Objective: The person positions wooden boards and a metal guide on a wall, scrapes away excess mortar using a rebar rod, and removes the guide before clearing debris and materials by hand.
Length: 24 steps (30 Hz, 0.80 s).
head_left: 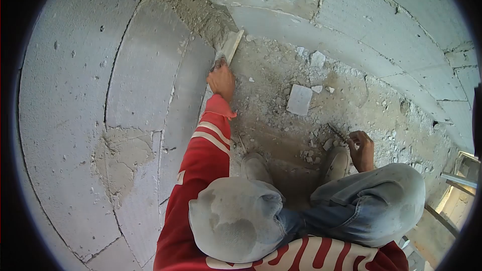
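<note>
My left hand (221,81) reaches forward to the wall corner, its fingers closed round the near end of a short pale board (232,46) that looks wooden. The board's far end rests by the foot of a rough mortar strip (206,20) running up the corner. Beside my right shoe, my right hand (362,149) is low over the rubble, its fingers bent round the end of a thin, dark, ridged rod (339,133). The rod points forward and left; its exact kind cannot be made out.
Grey block walls rise on the left (140,65) and ahead (301,30). A flat pale block piece (299,100) and broken chips (317,59) lie on the dusty floor. My shoes (335,164) stand close to the rubble. Wooden pieces (454,200) show at far right.
</note>
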Each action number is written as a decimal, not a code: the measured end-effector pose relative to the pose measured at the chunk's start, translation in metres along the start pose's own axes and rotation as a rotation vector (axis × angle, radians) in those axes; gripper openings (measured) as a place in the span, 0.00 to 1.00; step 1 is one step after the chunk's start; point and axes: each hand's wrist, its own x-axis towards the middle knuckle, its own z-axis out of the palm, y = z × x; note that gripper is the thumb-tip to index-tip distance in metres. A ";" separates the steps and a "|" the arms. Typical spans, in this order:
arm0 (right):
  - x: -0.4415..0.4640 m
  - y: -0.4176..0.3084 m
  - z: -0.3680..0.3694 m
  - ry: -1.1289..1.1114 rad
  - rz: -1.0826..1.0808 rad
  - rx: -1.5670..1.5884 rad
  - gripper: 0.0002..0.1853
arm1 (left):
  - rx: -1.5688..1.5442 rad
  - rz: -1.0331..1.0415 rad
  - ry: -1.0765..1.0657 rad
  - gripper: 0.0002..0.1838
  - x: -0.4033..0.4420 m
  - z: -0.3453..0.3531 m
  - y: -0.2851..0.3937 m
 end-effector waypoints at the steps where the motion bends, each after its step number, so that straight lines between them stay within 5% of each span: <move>1: 0.002 -0.003 0.004 0.013 -0.032 0.031 0.06 | -0.028 0.058 -0.028 0.18 -0.005 0.004 0.005; 8: 0.075 -0.084 -0.003 0.101 -0.427 -0.130 0.26 | -0.299 0.446 -0.220 0.23 -0.076 -0.016 0.088; 12: 0.129 -0.115 0.015 0.089 -0.716 -0.296 0.26 | -0.528 0.581 -0.187 0.23 -0.077 -0.048 0.095; 14: 0.152 -0.098 0.036 -0.209 -0.721 -0.450 0.22 | -0.604 0.570 -0.206 0.22 -0.079 -0.059 0.082; 18: 0.159 -0.076 0.042 -0.156 -0.575 -0.407 0.18 | -0.517 0.358 -0.007 0.20 -0.090 -0.037 0.018; 20: 0.158 -0.064 0.024 0.055 -0.247 -0.299 0.15 | -0.375 0.315 0.020 0.18 -0.101 -0.010 -0.006; 24: 0.148 -0.014 0.011 0.308 -0.284 -0.433 0.11 | -0.463 0.150 -0.157 0.15 -0.115 0.017 -0.006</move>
